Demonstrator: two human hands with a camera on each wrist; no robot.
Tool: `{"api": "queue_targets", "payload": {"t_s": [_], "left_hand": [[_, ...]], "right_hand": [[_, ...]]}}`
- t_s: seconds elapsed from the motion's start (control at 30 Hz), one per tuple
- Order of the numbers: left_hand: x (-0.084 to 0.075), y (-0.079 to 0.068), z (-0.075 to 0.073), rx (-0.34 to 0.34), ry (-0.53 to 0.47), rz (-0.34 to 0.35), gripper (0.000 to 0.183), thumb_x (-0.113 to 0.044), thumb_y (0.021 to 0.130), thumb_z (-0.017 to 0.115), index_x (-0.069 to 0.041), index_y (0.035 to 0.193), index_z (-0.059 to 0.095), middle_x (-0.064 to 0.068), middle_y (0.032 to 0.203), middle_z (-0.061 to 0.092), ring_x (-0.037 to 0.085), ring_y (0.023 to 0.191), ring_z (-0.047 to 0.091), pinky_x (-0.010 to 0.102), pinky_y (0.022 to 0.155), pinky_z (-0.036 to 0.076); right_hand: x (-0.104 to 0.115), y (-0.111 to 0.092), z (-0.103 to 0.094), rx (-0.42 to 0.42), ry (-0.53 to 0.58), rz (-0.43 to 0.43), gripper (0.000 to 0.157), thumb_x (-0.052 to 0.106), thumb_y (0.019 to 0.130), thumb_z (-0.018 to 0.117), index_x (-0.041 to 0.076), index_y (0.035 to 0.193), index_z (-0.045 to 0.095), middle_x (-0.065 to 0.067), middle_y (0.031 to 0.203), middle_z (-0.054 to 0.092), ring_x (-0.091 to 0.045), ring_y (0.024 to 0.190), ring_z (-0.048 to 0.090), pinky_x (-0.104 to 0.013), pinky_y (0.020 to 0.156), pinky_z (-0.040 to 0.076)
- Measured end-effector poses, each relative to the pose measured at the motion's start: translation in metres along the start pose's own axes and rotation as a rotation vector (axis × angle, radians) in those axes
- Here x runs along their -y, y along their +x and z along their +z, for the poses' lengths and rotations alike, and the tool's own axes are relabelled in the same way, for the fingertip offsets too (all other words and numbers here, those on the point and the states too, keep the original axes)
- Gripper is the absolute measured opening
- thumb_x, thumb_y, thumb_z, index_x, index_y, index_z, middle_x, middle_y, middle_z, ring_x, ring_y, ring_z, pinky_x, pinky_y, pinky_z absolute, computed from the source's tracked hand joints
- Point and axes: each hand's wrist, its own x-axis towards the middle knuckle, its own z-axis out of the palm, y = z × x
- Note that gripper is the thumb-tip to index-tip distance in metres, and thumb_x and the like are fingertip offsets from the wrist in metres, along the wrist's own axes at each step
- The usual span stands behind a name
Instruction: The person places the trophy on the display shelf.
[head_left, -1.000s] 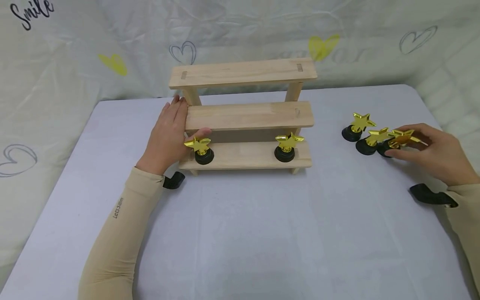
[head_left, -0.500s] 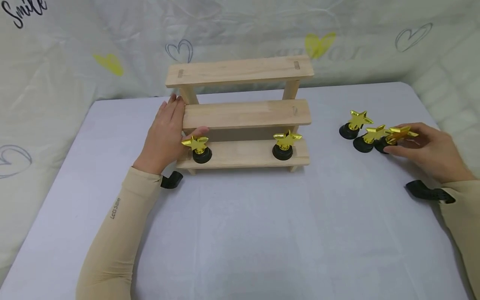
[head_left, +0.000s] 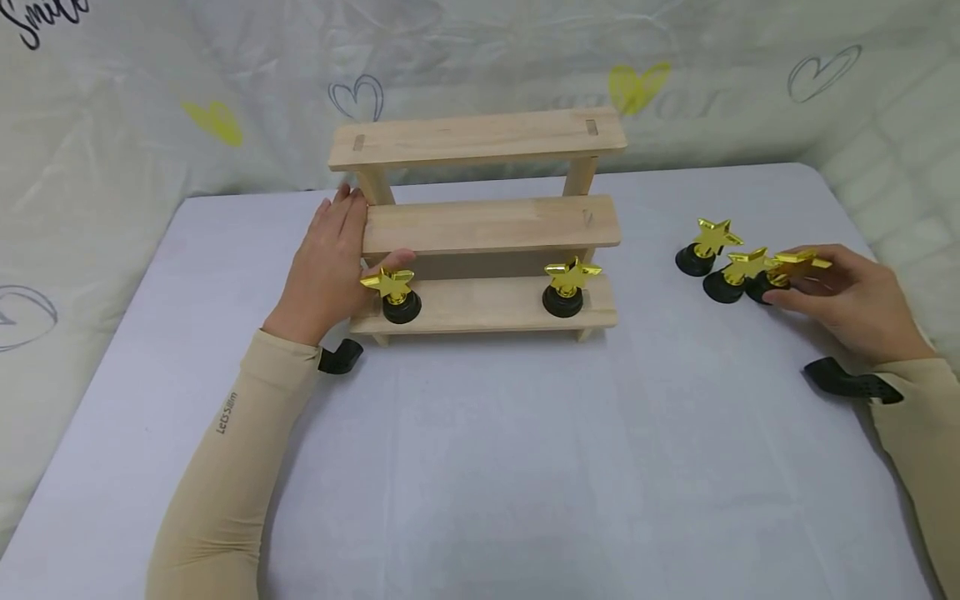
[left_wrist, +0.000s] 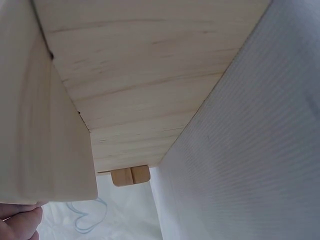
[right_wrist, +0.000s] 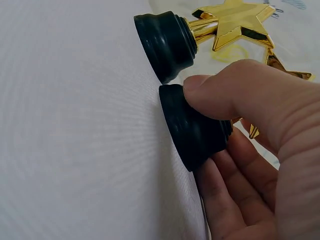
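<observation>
My left hand [head_left: 322, 267] holds the left end of a three-tier wooden stand [head_left: 491, 225], its fingers along the outer side and the thumb across the front below the middle tier. On the bottom tier stand a star trophy [head_left: 401, 308] at the left and another star trophy [head_left: 564, 300] at the right, both gold on black bases. Out on the table, my right hand [head_left: 855, 300] grips a third star trophy [right_wrist: 195, 125] by its black base, thumb on one side and fingers on the other. Its base appears to rest on the cloth.
Close beside the gripped trophy stands one star trophy [head_left: 726, 287], with another star trophy [head_left: 696, 260] behind it to the left. A white cloth covers the table [head_left: 525, 467]. Behind the stand hangs a pale printed curtain [head_left: 480, 58].
The whole head view has shifted slightly left and up. Both hands keep their places on the stand and the trophy, and the other trophies have not moved on their surfaces.
</observation>
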Motion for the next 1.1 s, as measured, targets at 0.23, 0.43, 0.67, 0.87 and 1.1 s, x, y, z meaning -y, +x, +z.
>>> {"api": "queue_targets", "payload": {"t_s": [0.23,0.43,0.67,0.87,1.1], "left_hand": [[0.0006,-0.0004,0.0015,0.004,-0.008,-0.011,0.097,-0.051,0.089,0.078,0.013,0.150,0.038,0.033,0.151,0.049,0.047,0.154,0.035,0.050,0.133,0.023],[0.0008,-0.0009,0.0015,-0.013,-0.007,0.009,0.105,-0.071,0.093,0.059,0.015,0.149,0.038,0.035,0.151,0.048,0.048,0.153,0.036,0.051,0.133,0.024],[0.0001,-0.0014,-0.0001,-0.019,-0.004,0.009,0.105,-0.072,0.093,0.058,0.015,0.149,0.039,0.035,0.153,0.047,0.046,0.154,0.036,0.051,0.133,0.024],[-0.0004,-0.0007,-0.0003,-0.014,-0.001,0.009,0.096,-0.050,0.090,0.077,0.014,0.150,0.038,0.035,0.152,0.047,0.047,0.153,0.036,0.050,0.133,0.024],[0.0007,-0.0011,0.0004,-0.012,0.002,0.006,0.097,-0.052,0.090,0.076,0.013,0.150,0.038,0.034,0.152,0.048,0.047,0.153,0.037,0.050,0.133,0.024]], "right_hand": [[0.0007,0.0001,0.0001,0.003,-0.086,0.003,0.049,0.017,0.084,0.087,0.037,0.121,0.062,0.042,0.099,0.058,0.027,0.087,0.055,0.006,0.073,0.040],[-0.0003,-0.0016,0.0011,-0.011,-0.067,0.001,0.049,0.016,0.084,0.087,0.036,0.121,0.063,0.039,0.100,0.058,0.026,0.088,0.056,0.006,0.074,0.040],[0.0006,-0.0029,0.0005,-0.023,-0.025,-0.009,0.046,0.012,0.083,0.088,0.027,0.120,0.066,0.037,0.099,0.061,0.024,0.088,0.059,0.006,0.076,0.043],[0.0010,-0.0039,0.0003,-0.020,-0.054,-0.015,0.038,0.015,0.083,0.088,0.018,0.115,0.068,0.034,0.095,0.062,0.020,0.085,0.059,0.005,0.073,0.043],[0.0063,-0.0039,0.0020,-0.019,-0.108,0.009,0.036,0.019,0.084,0.088,0.022,0.114,0.068,0.035,0.093,0.058,0.018,0.080,0.055,0.003,0.071,0.039]]}}
